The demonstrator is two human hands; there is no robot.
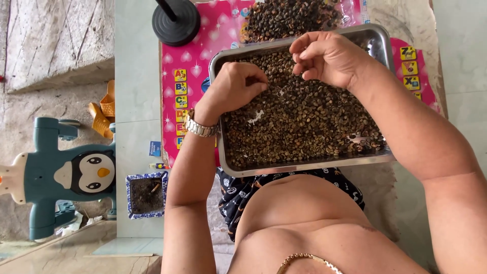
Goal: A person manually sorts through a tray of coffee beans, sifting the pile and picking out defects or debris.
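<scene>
A rectangular metal tray (304,167) lies in front of me, filled with small dark brown beans (304,116). My left hand (233,86), with a metal watch on its wrist, rests on the beans at the tray's left side, fingers curled down into them. My right hand (324,56) hovers over the far middle of the tray, fingertips pinched together just above the beans; whether a bean sits between them is too small to see.
A pink mat with letter pictures (187,61) lies under the tray, with a heap of darker beans (289,18) beyond it. A black round stand base (176,23) sits far left. A blue penguin-shaped chair (66,175), orange sandals (104,111) and a small square ash-filled dish (146,195) are on the floor.
</scene>
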